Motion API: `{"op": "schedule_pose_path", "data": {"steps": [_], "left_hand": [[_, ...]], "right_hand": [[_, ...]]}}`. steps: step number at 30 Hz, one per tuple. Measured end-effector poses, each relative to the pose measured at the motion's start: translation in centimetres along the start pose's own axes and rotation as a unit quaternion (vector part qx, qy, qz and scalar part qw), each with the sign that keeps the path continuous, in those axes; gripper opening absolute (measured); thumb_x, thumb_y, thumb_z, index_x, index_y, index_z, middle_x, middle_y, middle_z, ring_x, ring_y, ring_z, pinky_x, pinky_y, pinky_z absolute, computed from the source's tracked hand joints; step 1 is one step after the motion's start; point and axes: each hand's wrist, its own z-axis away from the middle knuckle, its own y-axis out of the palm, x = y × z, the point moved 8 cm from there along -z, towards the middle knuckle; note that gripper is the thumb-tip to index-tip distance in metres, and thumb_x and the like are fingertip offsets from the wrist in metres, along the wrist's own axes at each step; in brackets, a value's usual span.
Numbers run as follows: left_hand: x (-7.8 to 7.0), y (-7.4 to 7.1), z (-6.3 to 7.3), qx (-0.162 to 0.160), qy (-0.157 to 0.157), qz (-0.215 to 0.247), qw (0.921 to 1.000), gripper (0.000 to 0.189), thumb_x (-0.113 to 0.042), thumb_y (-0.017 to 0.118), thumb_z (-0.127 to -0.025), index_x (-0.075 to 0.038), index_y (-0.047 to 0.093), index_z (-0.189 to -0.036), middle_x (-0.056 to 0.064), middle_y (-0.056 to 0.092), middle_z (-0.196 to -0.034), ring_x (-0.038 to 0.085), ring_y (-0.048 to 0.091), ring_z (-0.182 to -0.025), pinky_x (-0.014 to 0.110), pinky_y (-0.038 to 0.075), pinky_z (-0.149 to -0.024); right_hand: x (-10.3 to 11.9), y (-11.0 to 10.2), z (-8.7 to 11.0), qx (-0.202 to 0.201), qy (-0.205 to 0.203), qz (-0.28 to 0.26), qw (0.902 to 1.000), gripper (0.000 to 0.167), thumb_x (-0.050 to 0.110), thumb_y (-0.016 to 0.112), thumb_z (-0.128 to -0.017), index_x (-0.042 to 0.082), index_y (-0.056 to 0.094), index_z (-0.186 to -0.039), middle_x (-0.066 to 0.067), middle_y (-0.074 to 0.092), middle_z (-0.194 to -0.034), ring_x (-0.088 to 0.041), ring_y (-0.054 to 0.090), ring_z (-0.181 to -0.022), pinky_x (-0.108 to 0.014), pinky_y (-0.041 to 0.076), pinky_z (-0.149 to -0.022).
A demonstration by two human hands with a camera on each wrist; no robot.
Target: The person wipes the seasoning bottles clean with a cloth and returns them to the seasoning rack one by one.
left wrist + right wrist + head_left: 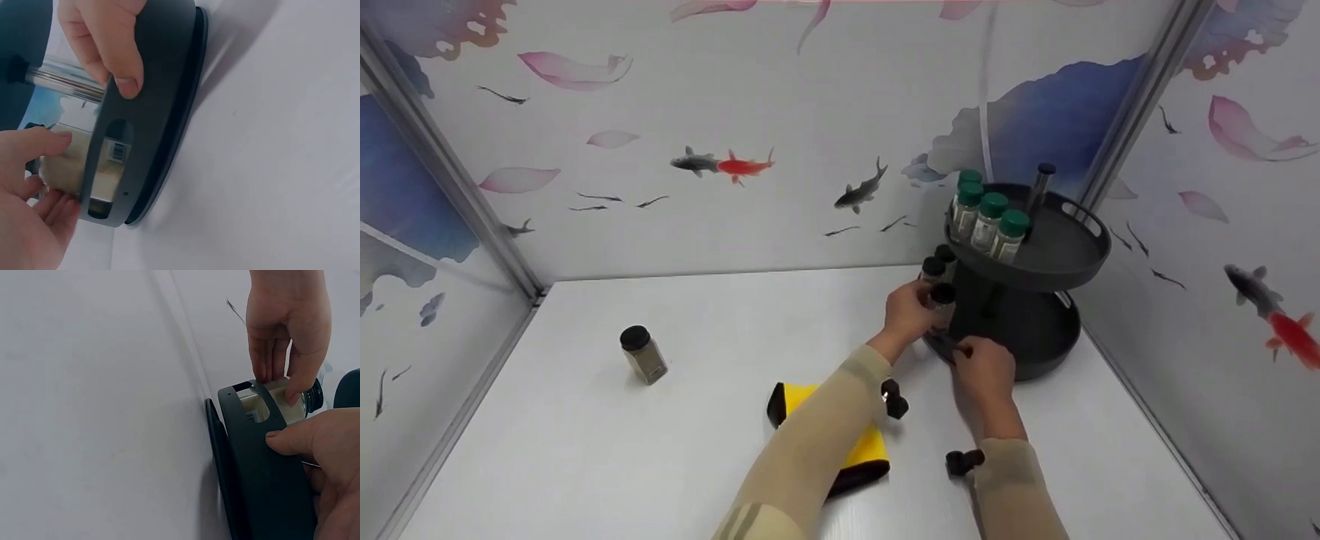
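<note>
A black two-tier rotating rack stands at the back right. My left hand holds a clear spice jar with a black lid, its thumb and fingers on opposite sides. Seen from the left wrist, the lower part of this jar is inside the lower tier, partly behind the wall with the handle slot; pale contents and a barcode label show. My right hand grips the lower tier's rim beside that slot. In the right wrist view its thumb lies on the outer wall, with the other fingers mostly hidden behind.
Black-lidded jars stand behind the held one on the lower tier. Several green-lidded jars line the upper tier. One black-lidded jar stands on the white table at left. A yellow and black cloth-like item lies under the left forearm.
</note>
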Motion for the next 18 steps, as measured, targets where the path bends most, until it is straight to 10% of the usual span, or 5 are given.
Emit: {"op": "schedule_pose_path", "data": {"steps": [8,18], "left_hand": [[0.7,-3.6,3.8,0.047,-0.039,-0.013,0.9980,0.059,-0.018,0.091,-0.081,-0.005,0.069,-0.133,0.017,0.068,-0.135,0.028,0.068,-0.122,0.037,0.058,-0.101],[1.9,-10.8,10.8,0.073,-0.090,0.077,0.9902,0.040,-0.019,0.091,-0.084,-0.015,0.071,-0.118,0.003,0.070,-0.124,0.021,0.070,-0.117,0.035,0.061,-0.099]], "right_hand": [[0.4,0.6,0.4,0.026,0.009,-0.006,0.9996,0.023,0.016,0.066,-0.100,0.000,0.079,-0.109,-0.021,0.078,-0.107,-0.040,0.073,-0.097,-0.058,0.057,-0.089],[0.1,0.4,0.3,0.029,0.002,-0.012,0.9995,0.026,0.016,0.063,-0.100,-0.002,0.077,-0.111,-0.024,0.077,-0.111,-0.044,0.072,-0.102,-0.059,0.056,-0.091]]}}
